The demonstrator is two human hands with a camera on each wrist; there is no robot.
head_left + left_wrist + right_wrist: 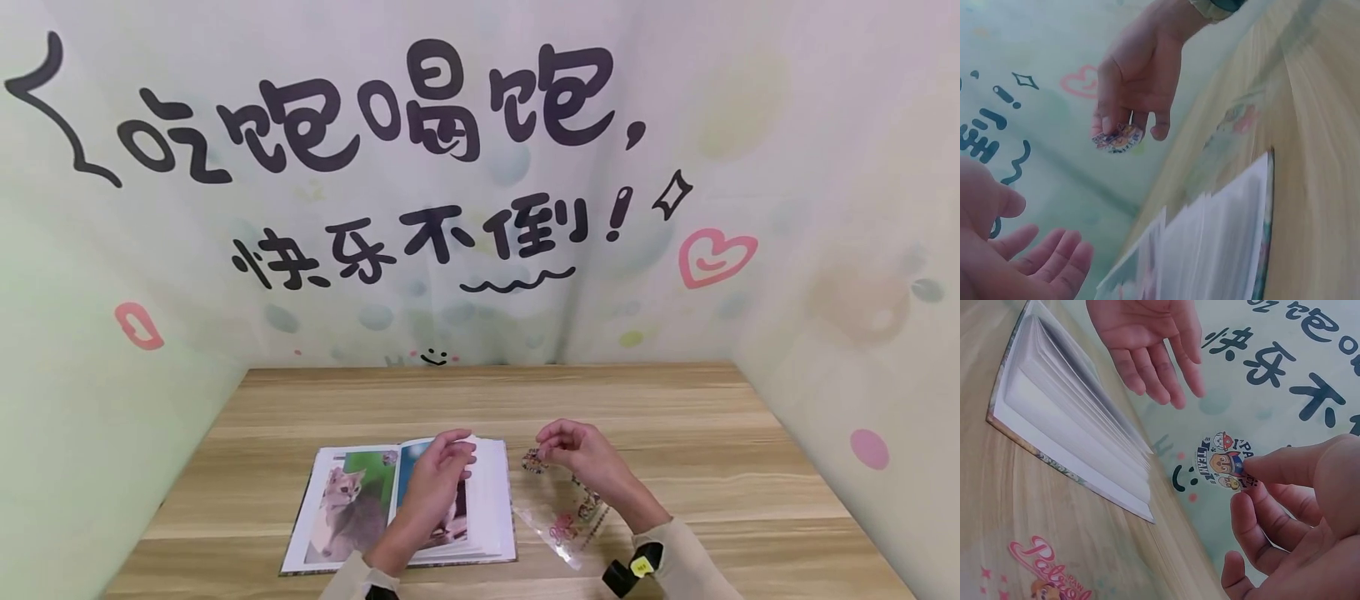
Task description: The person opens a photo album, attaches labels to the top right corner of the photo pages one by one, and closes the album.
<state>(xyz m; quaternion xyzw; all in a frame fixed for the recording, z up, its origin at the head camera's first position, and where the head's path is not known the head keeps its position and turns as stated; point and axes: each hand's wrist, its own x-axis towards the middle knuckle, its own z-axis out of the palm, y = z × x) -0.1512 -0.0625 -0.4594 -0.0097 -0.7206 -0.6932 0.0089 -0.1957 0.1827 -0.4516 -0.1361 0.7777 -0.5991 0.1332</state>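
Between thumb and fingers my right hand pinches a small round cartoon sticker, printed with puppy figures and the word TEAM. My left hand is held above an open photo album, palm turned inward, fingers relaxed and nothing in them. The album's left page carries a photo of a grey cat; another photo on the facing page is partly covered by my left hand. Below my right hand lies a clear sticker sheet with pink lettering and cartoon figures.
The wooden table meets a pale printed backdrop at the rear and both sides. Loose album pages stand slightly fanned near the sticker sheet. A black strap device with a yellow label sits on my right wrist.
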